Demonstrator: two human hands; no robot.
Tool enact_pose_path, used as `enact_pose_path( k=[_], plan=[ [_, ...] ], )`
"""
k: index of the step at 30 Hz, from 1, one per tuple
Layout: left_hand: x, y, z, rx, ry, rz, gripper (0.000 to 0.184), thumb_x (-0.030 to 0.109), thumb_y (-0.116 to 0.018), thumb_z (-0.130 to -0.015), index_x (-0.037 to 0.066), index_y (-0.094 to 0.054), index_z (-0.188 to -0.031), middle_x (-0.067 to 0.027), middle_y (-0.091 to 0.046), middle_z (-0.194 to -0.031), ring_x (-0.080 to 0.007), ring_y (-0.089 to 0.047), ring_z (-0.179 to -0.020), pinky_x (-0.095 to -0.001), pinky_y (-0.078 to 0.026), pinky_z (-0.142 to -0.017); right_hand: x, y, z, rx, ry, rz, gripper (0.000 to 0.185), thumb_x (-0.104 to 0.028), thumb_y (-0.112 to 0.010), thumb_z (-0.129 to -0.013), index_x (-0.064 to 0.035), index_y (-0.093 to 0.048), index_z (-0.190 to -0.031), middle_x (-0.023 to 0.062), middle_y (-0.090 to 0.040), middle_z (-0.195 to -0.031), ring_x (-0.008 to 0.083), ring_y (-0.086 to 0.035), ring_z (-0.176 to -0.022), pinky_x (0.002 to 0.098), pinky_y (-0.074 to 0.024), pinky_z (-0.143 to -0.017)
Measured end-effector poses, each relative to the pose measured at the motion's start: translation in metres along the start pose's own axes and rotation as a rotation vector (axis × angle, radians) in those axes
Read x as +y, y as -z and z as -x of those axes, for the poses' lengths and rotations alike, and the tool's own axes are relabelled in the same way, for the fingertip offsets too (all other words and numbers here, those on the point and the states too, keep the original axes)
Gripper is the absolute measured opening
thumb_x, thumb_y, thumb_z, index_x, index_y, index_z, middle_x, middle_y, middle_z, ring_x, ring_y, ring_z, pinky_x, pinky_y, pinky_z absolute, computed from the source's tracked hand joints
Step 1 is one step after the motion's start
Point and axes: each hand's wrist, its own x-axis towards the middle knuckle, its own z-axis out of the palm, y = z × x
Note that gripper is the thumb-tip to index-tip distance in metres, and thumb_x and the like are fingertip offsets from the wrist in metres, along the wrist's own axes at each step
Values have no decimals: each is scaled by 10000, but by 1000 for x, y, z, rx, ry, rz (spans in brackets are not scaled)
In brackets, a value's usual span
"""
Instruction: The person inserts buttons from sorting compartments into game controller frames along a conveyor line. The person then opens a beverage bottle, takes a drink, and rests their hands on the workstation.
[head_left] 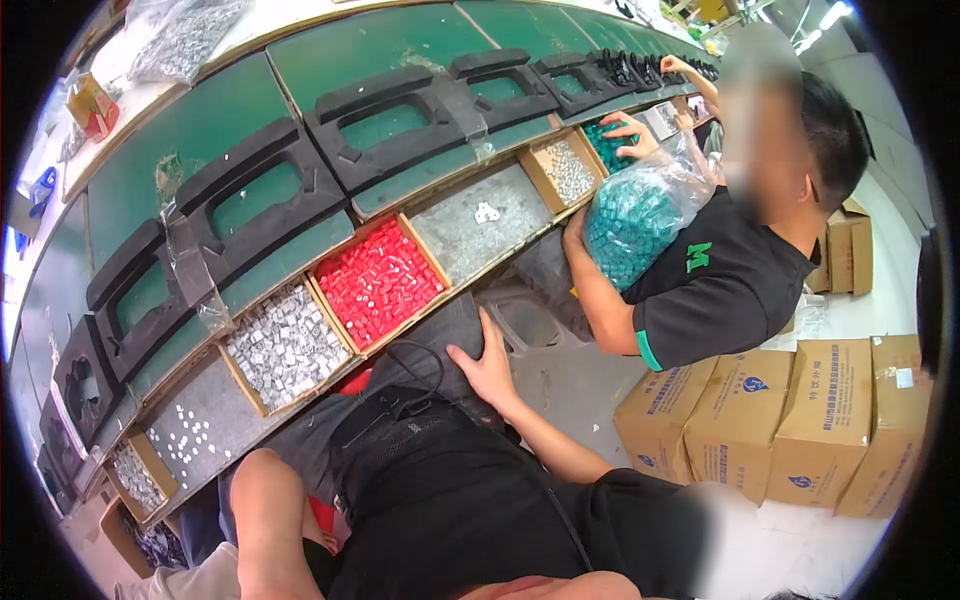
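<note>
My right hand (pixel 487 368) rests on my dark trousers (pixel 450 335), thumb and fingers apart, holding nothing. My left arm (pixel 268 520) is bent at the lower left; its hand is hidden. In front of my lap, a cardboard tray (pixel 447 288) holds many small red pieces (pixel 380 282). Beside it on the left is a tray of white and grey pieces (pixel 285 340). To the right of the red pieces, a few white pieces (pixel 486 212) lie on a grey metal surface (pixel 440 240).
Black frames (pixel 390 120) line the green bench (pixel 350 55). At right, a co-worker (pixel 740 270) holds a clear bag of teal pieces (pixel 630 225), one hand at a teal-filled tray (pixel 605 150). Cardboard boxes (pixel 820 420) stand on the floor behind. Loose white pieces (pixel 185 435) lie at left.
</note>
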Motion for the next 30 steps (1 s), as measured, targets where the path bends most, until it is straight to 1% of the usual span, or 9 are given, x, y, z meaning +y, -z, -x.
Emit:
enact_pose_path(
  k=[3, 6, 9, 12, 20, 23, 25, 27, 30],
  plan=[
    [14, 3, 7, 294, -73, 71, 490, 336, -576, -1159, -19, -650, -1489, -167, -630, -1608, -344, -520, -1531, -581, -385, -1278, -7, -7, 1, 50, -51, 0, 956, -375, -888, -894, -1, -448, -1655, 291, -534, -1611, 459, -523, -1504, 496, -436, -1246],
    [11, -3, 6, 361, -190, 119, 465, 315, -577, -1161, -22, -669, -1467, -169, -654, -1580, -346, -545, -1508, -593, -402, -1264, -11, -13, -5, 79, -74, 40, 925, -368, -890, -882, -11, -478, -1629, 287, -562, -1587, 450, -559, -1473, 496, -456, -1226],
    [4, -10, 7, 339, -178, 92, 446, 308, -599, -1152, -22, -695, -1436, -168, -696, -1526, -345, -584, -1471, -601, -427, -1243, -9, -13, -5, 79, -70, 62, 912, -368, -891, -872, -20, -490, -1615, 281, -584, -1563, 454, -584, -1446, 505, -478, -1202],
    [5, -29, 6, 336, 3, -71, 454, 320, -586, -1157, -9, -688, -1452, -164, -682, -1547, -340, -574, -1481, -598, -424, -1242, -11, -13, -8, 54, -78, 85, 921, -373, -890, -869, -28, -484, -1620, 278, -594, -1548, 459, -590, -1438, 517, -493, -1185],
    [1, -29, 19, 304, 50, 139, 493, 355, -546, -1168, 5, -645, -1502, -152, -612, -1625, -363, -506, -1533, -612, -378, -1262, -9, -6, -2, 17, -30, 102, 936, -435, -849, -933, -8, -429, -1652, 293, -512, -1597, 484, -549, -1470, 525, -481, -1196],
    [2, -37, 20, 258, 154, 346, 505, 365, -535, -1171, 9, -632, -1516, -148, -593, -1646, -370, -487, -1547, -616, -365, -1267, -3, -3, -11, -53, -30, 136, 947, -429, -836, -936, 23, -396, -1642, 300, -458, -1613, 522, -540, -1445, 549, -486, -1180],
    [5, -50, 27, 231, 329, 794, 513, 372, -527, -1173, 12, -624, -1524, -146, -580, -1660, -375, -474, -1556, -619, -356, -1270, 9, -6, -26, -27, 60, 143, 949, -449, -824, -947, 80, -416, -1621, 320, -476, -1617, 507, -514, -1478, 533, -459, -1216],
    [4, -45, 24, 235, 447, 1019, 521, 379, -519, -1175, 14, -616, -1533, -144, -567, -1674, -380, -462, -1565, -622, -347, -1274, 7, -10, -40, -14, 102, 178, 943, -456, -816, -955, 114, -435, -1602, 336, -487, -1621, 501, -513, -1482, 526, -451, -1227],
    [-3, 16, 26, -44, 124, -161, 525, 396, -520, -1173, 22, -622, -1527, -140, -577, -1664, -394, -463, -1560, -628, -341, -1273, -7, -20, -46, 35, 127, 308, 922, -469, -806, -961, 137, -470, -1569, 366, -527, -1592, 510, -540, -1454, 537, -480, -1195]
  ],
)
